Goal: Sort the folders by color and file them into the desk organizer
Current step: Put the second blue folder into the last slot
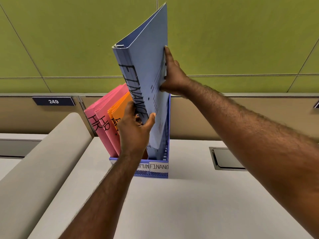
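Gripping a blue "FINANCE"-lettered folder (146, 66), left hand (133, 130) and right hand (174, 75) hold it upright in the blue organizer's (155, 173) right slot.

In the organizer (156, 173) stood two pink folders (101, 128); two orange folders (119, 111) were just right of them; one blue folder (146, 66) rose rightmost; two labels (158, 167) showed on its front.
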Available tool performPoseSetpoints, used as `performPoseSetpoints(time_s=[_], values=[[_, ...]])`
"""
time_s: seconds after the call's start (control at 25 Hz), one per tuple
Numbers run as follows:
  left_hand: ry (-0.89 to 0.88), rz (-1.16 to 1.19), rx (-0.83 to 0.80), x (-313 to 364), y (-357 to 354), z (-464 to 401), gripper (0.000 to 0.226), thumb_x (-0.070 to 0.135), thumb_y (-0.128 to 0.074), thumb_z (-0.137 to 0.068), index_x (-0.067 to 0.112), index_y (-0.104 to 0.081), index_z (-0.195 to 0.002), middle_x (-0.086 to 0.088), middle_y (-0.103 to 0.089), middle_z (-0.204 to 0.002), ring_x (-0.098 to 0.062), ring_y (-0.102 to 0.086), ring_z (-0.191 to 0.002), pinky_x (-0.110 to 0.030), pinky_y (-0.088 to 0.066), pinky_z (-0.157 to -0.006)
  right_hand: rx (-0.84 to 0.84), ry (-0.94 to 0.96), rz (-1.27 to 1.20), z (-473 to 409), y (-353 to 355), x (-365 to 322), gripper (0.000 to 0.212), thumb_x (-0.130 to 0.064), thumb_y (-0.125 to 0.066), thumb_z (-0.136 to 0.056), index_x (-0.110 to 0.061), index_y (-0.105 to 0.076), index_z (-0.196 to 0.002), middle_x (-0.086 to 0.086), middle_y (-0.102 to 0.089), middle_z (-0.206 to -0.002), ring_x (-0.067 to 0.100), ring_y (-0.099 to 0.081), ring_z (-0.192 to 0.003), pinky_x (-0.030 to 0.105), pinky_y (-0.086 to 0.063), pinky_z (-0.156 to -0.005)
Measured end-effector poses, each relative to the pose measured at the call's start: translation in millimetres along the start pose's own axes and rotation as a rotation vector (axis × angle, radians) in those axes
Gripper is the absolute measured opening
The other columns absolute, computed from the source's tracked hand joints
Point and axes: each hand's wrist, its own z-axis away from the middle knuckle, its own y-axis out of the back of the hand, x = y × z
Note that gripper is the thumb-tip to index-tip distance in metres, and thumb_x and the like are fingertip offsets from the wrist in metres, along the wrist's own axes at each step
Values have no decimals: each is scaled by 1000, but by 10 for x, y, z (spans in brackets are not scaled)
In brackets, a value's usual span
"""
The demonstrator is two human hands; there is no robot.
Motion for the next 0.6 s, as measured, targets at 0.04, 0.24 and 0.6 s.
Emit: performPoseSetpoints(time_s=[0.04, 0.24, 0.6], values=[[11, 1, -5, -26, -32, -4, 46, 21, -76, -80, 25, -55, -120, 18, -66, -107, 11, -64, -91, -5, -49, -76, 4, 29, -12, 18, -1, 6, 128, 12, -71, -68, -34, 17, -149, 10, -21, -150, 30, -35, -134, 35, -52, -94], [78, -25, -12, -167, -203, 10, 46, 20, -75, -81, 17, -54, -122, 7, -67, -115, -1, -64, -100, -16, -54, -84, 49, 226, -11, 93, 99, -56, 135, 20, -71, -62, -42, 14, -147, 8, 5, -160, 36, -16, -145, 29, -60, -72], [144, -128, -31, -463, -478, 228, 41, 19, -75, -81, 16, -54, -116, 0, -67, -116, -11, -65, -103, -24, -57, -85, -90, 245, 136, 212, 63, 53, 115, 11, -82, -58, -51, -26, -138, 13, 9, -160, 28, -43, -131, 26, -61, -62]])
